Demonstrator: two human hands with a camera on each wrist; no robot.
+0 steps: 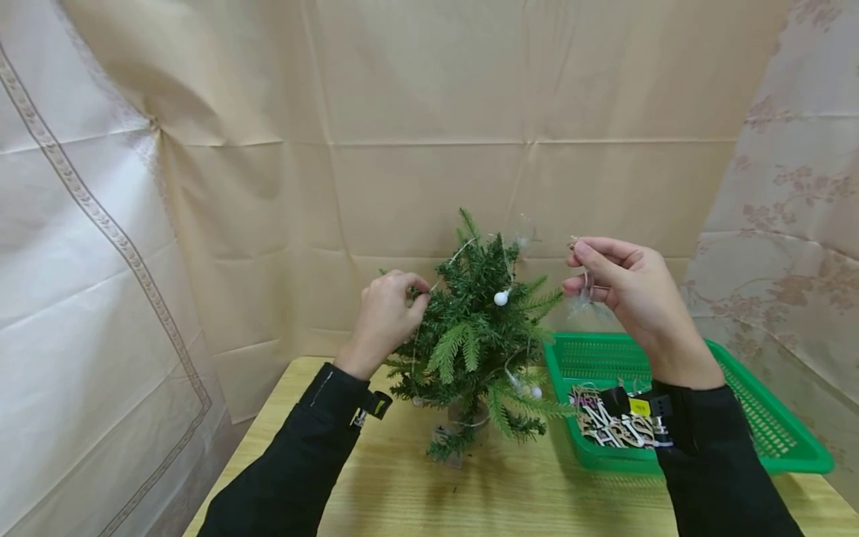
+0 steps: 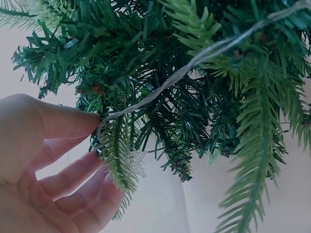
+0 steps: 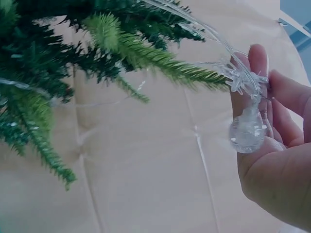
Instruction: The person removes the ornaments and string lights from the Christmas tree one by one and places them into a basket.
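A small artificial Christmas tree [image 1: 463, 328] stands upright on the table, with a clear string-light wire [image 2: 180, 75] draped over its branches. My left hand [image 1: 389, 317] is at the tree's left side, thumb and forefinger pinching that wire beside a light green sprig [image 2: 119, 150]. A clear star-shaped light [image 2: 137, 162] shows behind the sprig. To the right of the tree my right hand [image 1: 637, 298] is raised, holding the string between thumb and fingers. From these fingers hang a spiky clear light [image 3: 240, 80] and a round clear bulb [image 3: 248, 133].
A green plastic basket [image 1: 772, 418] sits on the table to the right, partly behind my right forearm. Inside it are several wooden letter ornaments [image 1: 604, 429]. White ball lights [image 1: 501, 298] hang on the tree. Beige cloth [image 1: 416, 186] covers the wall behind.
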